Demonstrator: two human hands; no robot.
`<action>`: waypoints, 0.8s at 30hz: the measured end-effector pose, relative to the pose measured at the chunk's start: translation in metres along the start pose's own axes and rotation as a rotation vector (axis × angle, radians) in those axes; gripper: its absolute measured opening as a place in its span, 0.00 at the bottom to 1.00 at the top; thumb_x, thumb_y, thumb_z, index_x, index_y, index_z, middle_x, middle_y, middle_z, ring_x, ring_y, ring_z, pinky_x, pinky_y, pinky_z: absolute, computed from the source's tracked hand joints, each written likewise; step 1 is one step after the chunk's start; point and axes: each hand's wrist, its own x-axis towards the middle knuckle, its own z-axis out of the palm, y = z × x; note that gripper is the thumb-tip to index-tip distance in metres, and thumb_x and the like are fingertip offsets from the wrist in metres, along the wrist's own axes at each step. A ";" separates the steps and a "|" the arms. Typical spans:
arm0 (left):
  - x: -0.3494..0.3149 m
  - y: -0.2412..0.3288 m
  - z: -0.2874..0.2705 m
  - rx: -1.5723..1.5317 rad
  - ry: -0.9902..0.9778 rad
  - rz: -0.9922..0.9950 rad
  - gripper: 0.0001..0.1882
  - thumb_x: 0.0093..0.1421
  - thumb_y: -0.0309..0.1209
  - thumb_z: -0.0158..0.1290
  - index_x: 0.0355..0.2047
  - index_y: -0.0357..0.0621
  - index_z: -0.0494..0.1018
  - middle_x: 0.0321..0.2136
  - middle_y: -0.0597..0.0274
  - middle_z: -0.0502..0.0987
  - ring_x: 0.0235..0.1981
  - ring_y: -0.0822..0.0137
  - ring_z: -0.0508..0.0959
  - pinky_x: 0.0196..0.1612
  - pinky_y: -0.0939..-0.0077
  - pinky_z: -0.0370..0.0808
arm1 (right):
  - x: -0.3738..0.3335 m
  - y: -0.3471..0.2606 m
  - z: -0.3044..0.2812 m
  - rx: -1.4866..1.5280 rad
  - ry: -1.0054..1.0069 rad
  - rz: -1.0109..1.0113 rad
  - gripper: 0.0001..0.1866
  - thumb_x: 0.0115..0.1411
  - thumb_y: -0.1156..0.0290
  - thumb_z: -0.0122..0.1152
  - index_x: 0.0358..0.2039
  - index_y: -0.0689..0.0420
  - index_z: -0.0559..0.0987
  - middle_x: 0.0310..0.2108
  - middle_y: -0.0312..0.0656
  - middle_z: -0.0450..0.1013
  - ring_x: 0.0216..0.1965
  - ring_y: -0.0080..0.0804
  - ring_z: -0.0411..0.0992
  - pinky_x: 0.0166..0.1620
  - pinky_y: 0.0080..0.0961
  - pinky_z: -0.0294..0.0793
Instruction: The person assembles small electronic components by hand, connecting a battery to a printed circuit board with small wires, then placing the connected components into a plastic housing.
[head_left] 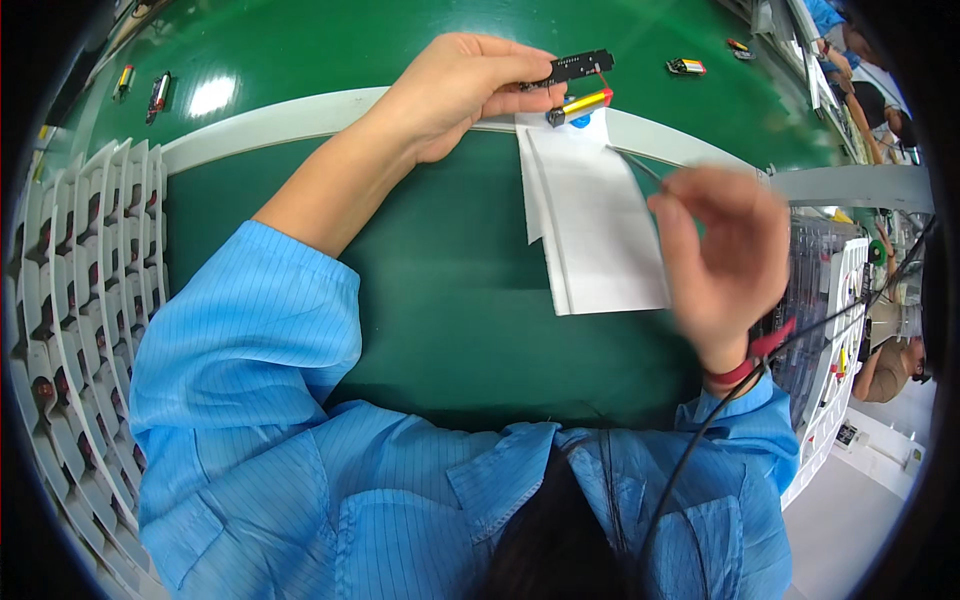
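Observation:
My left hand [455, 90] holds a small black circuit board [572, 68] at the far edge of the green mat, fingers pinched on its left end. A little yellow cylindrical battery cell [580, 105] hangs from the board by a red wire, just over the top of a white sheet [595, 235]. My right hand [722, 255] is blurred, raised over the sheet's right edge, and grips thin metal tweezers [632, 163] whose tip points up-left toward the battery. Both sleeves are blue.
A white curved rail [280, 118] borders the mat. White slotted trays stand at the left [85, 270] and right [835, 310]. Loose boards with batteries [686, 67] lie on the far green surface. Other people sit at the right [885, 365]. A black cord runs from my right wrist.

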 end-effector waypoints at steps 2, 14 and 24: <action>-0.005 0.003 0.004 0.016 -0.029 -0.005 0.13 0.57 0.27 0.48 0.36 0.26 0.71 0.36 0.48 0.73 0.38 0.65 0.76 0.45 0.80 0.74 | 0.020 0.001 -0.002 0.367 0.060 0.421 0.20 0.45 0.87 0.58 0.40 0.65 0.66 0.29 0.39 0.68 0.31 0.23 0.69 0.33 0.15 0.71; -0.005 -0.004 0.010 0.002 -0.096 -0.019 0.13 0.58 0.26 0.46 0.38 0.26 0.70 0.36 0.47 0.73 0.40 0.59 0.76 0.47 0.76 0.73 | 0.029 0.071 0.017 0.612 0.161 0.570 0.08 0.49 0.78 0.60 0.30 0.63 0.72 0.26 0.40 0.72 0.26 0.21 0.68 0.31 0.14 0.66; -0.006 -0.008 0.010 -0.032 -0.105 -0.042 0.13 0.57 0.25 0.47 0.39 0.25 0.69 0.38 0.44 0.72 0.40 0.59 0.76 0.47 0.76 0.73 | 0.025 0.074 0.020 0.579 0.172 0.608 0.08 0.48 0.78 0.61 0.30 0.63 0.73 0.25 0.39 0.72 0.26 0.20 0.68 0.32 0.13 0.65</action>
